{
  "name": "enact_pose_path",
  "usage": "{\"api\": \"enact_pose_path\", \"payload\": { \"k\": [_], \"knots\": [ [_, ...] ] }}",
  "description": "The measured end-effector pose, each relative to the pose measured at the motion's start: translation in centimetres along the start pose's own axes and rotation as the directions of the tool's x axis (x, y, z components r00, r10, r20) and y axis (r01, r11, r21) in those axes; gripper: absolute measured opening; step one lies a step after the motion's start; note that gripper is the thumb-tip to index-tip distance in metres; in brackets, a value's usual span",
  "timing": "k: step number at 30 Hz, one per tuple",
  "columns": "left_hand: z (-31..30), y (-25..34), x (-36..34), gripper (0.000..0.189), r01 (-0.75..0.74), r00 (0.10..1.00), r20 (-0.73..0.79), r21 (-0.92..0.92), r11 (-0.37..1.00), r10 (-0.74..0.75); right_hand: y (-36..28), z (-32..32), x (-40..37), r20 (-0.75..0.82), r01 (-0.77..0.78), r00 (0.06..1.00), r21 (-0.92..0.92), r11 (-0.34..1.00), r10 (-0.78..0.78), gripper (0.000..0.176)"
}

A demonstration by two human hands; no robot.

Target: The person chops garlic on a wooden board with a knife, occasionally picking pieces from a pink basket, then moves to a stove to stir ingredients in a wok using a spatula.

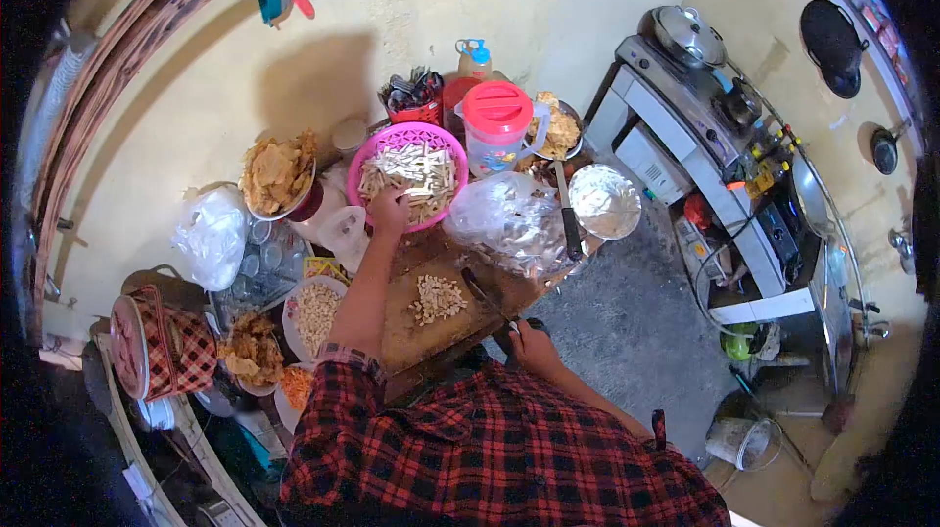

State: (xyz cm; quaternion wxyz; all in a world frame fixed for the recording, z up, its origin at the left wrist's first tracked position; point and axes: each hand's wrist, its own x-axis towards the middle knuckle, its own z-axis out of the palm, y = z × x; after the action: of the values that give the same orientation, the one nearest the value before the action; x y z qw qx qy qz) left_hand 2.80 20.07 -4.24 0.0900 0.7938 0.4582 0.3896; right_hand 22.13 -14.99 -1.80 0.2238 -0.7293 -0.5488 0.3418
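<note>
My left hand reaches into a pink plastic basket at the near left of its rim. The basket holds pale cut strips. The fingers look bent and drawn together among the strips, and what they grip is hidden. My right hand is wrapped round the handle of a knife. Its dark blade lies low over the wooden cutting board, pointing away to the left. Beside the blade is a small heap of pale diced pieces on the board.
Behind the board stand a clear plastic bag, a red-lidded pitcher and a foil-like round dish. Another black-handled knife rests there. A bowl of diced pieces and fried food are at left; a stove is at right.
</note>
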Motion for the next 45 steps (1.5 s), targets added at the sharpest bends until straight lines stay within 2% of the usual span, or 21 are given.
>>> {"api": "enact_pose_path", "payload": {
  "k": [1, 3, 7, 10, 11, 14, 16, 18, 19, 20, 21, 22, 24, 27, 30, 34, 37, 39, 40, 42, 45],
  "knots": [
    [-0.5, 0.1, -0.5, 0.025, 0.007, 1.0, -0.005, 0.008, 1.0, -0.007, -0.3, 0.0, 0.1, 0.002, 0.007, 1.0, -0.011, 1.0, -0.007, 0.029],
    [-2.7, 2.0, -1.0, 0.04, 0.347, 0.937, 0.04, -0.233, 0.908, -0.348, -0.4, 0.5, 0.5, 0.016, 0.025, 1.0, -0.022, 0.999, -0.024, 0.029],
    [-5.8, 3.8, -2.2, 0.048, 0.391, 0.91, -0.017, -0.295, 0.872, -0.414, -0.5, 1.6, 1.2, 0.046, 0.087, 0.995, -0.024, 0.996, -0.085, 0.028],
    [-6.5, 3.5, -3.6, 0.025, 0.325, 0.931, -0.025, -0.395, 0.86, -0.363, -1.2, 2.1, 1.4, 0.077, 0.115, 0.991, -0.028, 0.993, -0.113, 0.027],
    [-7.2, 4.5, -4.1, 0.014, 0.333, 0.925, -0.057, -0.352, 0.875, -0.375, -1.4, 2.3, 1.4, 0.075, 0.137, 0.988, -0.016, 0.991, -0.135, 0.027],
    [-8.7, 6.5, -8.3, 0.011, 0.373, 0.909, -0.022, -0.402, 0.836, -0.416, -1.2, 3.2, 1.6, 0.083, 0.18, 0.98, -0.011, 0.984, -0.178, 0.027],
    [-8.9, 6.3, -13.2, 0.015, 0.411, 0.91, 0.084, -0.313, 0.856, -0.406, -1.1, 3.8, 1.8, 0.101, 0.186, 0.977, 0.016, 0.982, -0.187, 0.027],
    [-9.5, 7.5, -18.5, 0.016, 0.349, 0.937, 0.021, -0.101, 0.932, -0.349, -1.4, 4.3, 1.9, 0.12, 0.193, 0.973, 0.044, 0.98, -0.197, 0.026],
    [-10.0, 8.0, -20.3, 0.016, 0.362, 0.932, 0.018, -0.093, 0.927, -0.362, -1.8, 4.3, 1.9, 0.138, 0.203, 0.969, 0.04, 0.978, -0.207, 0.027],
    [-10.8, 8.6, -21.8, 0.018, 0.31, 0.951, 0.015, -0.076, 0.948, -0.31, -2.0, 4.6, 1.8, 0.157, 0.214, 0.963, 0.035, 0.976, -0.217, 0.027],
    [-11.4, 9.1, -23.0, 0.02, 0.257, 0.966, 0.015, -0.058, 0.965, -0.257, -2.0, 5.2, 1.7, 0.175, 0.219, 0.959, 0.037, 0.975, -0.222, 0.027],
    [-11.9, 9.4, -23.8, 0.02, 0.272, 0.962, 0.01, -0.048, 0.961, -0.272, -1.9, 5.8, 1.8, 0.195, 0.24, 0.951, 0.035, 0.97, -0.242, 0.027],
    [-12.8, 10.0, -25.2, 0.022, 0.256, 0.952, 0.135, 0.139, 0.957, -0.274, -2.0, 6.8, 1.6, 0.228, 0.265, 0.937, 0.033, 0.964, -0.266, 0.028],
    [-13.1, 9.9, -25.5, 0.024, 0.226, 0.955, 0.145, 0.212, 0.951, -0.259, -2.6, 7.6, 1.2, 0.305, 0.259, 0.924, -0.058, 0.964, -0.23, 0.028],
    [-12.7, 9.9, -25.7, 0.022, 0.249, 0.958, 0.101, 0.177, 0.952, -0.269, -3.2, 8.1, 0.7, 0.291, 0.328, 0.911, -0.079, 0.941, -0.293, 0.027],
    [-11.3, 9.5, -26.1, 0.02, 0.242, 0.963, 0.08, 0.157, 0.958, -0.256, -3.4, 8.4, 0.0, 0.296, 0.303, 0.922, -0.143, 0.942, -0.251, 0.025],
    [-10.6, 9.8, -26.2, 0.017, 0.285, 0.95, 0.081, 0.173, 0.943, -0.302, -3.6, 8.5, -0.2, 0.279, 0.282, 0.934, -0.187, 0.941, -0.224, 0.024],
    [-10.6, 10.2, -25.8, 0.016, 0.373, 0.908, 0.143, 0.157, 0.915, -0.394, -3.3, 8.7, -0.4, 0.273, 0.263, 0.941, -0.207, 0.942, -0.202, 0.024],
    [-10.7, 10.5, -25.6, 0.016, 0.373, 0.908, 0.144, 0.156, 0.915, -0.394, -3.3, 8.9, -0.4, 0.258, 0.28, 0.94, -0.214, 0.936, -0.222, 0.024],
    [-10.9, 10.6, -25.6, 0.015, 0.299, 0.952, 0.023, 0.156, 0.941, -0.306, -3.4, 9.1, -0.4, 0.244, 0.297, 0.939, -0.221, 0.929, -0.242, 0.024],
    [-10.9, 10.6, -25.8, 0.016, 0.293, 0.953, 0.024, 0.193, 0.936, -0.303, -3.7, 9.3, -0.3, 0.271, 0.251, 0.945, -0.24, 0.938, -0.184, 0.025]
  ]
}}
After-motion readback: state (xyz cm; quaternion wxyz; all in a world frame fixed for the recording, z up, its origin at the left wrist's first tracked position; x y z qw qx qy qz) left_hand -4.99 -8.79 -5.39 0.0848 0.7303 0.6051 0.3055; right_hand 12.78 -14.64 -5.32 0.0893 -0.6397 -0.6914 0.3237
